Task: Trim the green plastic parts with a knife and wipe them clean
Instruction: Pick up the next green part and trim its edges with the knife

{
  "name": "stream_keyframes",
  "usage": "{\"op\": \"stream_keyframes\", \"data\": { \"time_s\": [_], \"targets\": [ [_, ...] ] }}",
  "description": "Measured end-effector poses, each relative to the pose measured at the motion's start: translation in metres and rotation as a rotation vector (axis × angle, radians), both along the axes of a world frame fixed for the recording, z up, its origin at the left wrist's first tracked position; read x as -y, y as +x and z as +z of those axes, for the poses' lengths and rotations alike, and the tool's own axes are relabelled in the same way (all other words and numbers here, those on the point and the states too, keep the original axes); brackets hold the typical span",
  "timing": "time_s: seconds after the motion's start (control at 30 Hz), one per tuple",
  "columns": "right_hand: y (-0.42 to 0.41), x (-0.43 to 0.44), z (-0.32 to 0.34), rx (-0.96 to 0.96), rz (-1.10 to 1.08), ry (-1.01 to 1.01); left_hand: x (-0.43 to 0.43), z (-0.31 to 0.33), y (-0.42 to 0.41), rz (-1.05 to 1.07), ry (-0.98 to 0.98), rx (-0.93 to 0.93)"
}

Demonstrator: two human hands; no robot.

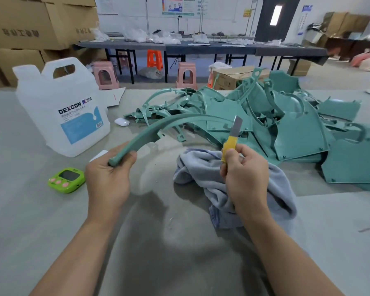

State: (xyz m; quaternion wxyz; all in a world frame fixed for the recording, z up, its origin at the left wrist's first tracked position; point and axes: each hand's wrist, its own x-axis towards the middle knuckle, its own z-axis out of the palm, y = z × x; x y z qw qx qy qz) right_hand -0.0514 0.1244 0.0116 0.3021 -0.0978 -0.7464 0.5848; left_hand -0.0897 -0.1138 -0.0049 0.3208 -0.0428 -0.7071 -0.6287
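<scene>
My left hand [109, 178] grips the near end of a long curved green plastic part [158, 128], which arches up and to the right above the table. My right hand [244, 176] holds a yellow utility knife [230, 146] with its grey blade pointing up, the tip close to the far end of the curved part. Under my right hand lies a crumpled grey-blue cloth [203, 169]. A big heap of green plastic parts [286, 124] covers the table behind and to the right.
A white plastic jug [60, 110] labelled DEXCON stands at the left. A small green timer [66, 180] lies near my left wrist. A small white case [121, 122] sits by the heap. Stools, cardboard boxes and a long dark table fill the background.
</scene>
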Motion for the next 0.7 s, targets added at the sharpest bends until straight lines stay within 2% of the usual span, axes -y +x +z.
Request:
{"op": "stream_keyframes", "data": {
  "time_s": [0.2, 0.27, 0.33, 0.4, 0.5, 0.57, 0.7],
  "targets": [
    [-0.001, -0.009, -0.004, -0.025, -0.026, -0.043, 0.001, 0.004, 0.002, 0.090, 0.001, 0.086],
    [-0.001, -0.009, -0.004, -0.026, -0.038, -0.076, 0.002, 0.010, 0.005, 0.153, 0.105, 0.169],
    [0.001, -0.008, -0.002, -0.029, -0.038, -0.069, 0.002, 0.015, 0.008, 0.125, 0.285, 0.341],
    [0.003, -0.007, -0.003, -0.042, -0.045, 0.056, 0.001, 0.020, 0.009, -0.001, 0.408, 0.631],
    [0.002, -0.010, -0.004, -0.047, -0.042, 0.347, -0.003, 0.030, 0.015, -0.236, 0.391, 0.951],
    [-0.002, -0.014, -0.007, -0.014, -0.054, 0.446, -0.004, 0.033, 0.016, -0.307, 0.355, 1.030],
    [-0.005, -0.015, -0.011, 0.019, -0.138, 0.599, -0.001, 0.029, 0.015, -0.374, 0.317, 1.059]
  ]
}}
